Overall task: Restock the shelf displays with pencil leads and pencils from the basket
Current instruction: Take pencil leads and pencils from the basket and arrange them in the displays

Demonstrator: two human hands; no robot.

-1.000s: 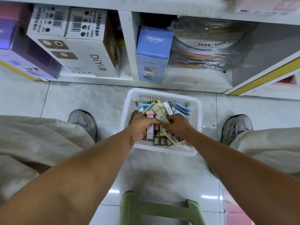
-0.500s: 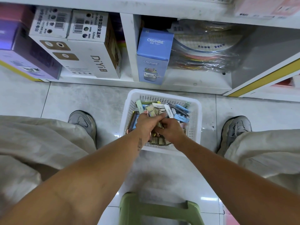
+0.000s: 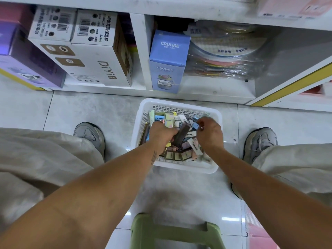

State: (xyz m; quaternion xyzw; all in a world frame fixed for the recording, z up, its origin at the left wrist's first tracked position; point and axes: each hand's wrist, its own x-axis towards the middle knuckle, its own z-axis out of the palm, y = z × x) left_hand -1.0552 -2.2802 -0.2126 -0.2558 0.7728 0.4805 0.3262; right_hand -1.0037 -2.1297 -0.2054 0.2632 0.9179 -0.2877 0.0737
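A person sits low before a white shelf (image 3: 179,4), both bare arms reaching down into a white basket (image 3: 177,105) that stands on the grey tiled floor (image 3: 93,108) between two grey shoes. The basket is heaped with small flat packs (image 3: 181,155) in pale green, blue, pink and brown, lying every which way; which are leads and which are pencils cannot be read. The left hand (image 3: 161,133) is closed around a bundle of packs, a pale green one (image 3: 169,119) standing up past the knuckles and a dark brown one (image 3: 183,134) slanting out beside the thumb. The right hand (image 3: 209,132) is curled over the basket's far right corner, fingertips pinched on a small blue pack (image 3: 195,125). The two hands are near each other without touching. Just behind the basket, in the lowest compartment of the shelf, a blue box (image 3: 168,60) stands upright beside a stack of discs in clear wrap (image 3: 224,56); white boxes (image 3: 89,56) fill the compartment to the left. A green stool (image 3: 177,232) shows at the bottom edge.
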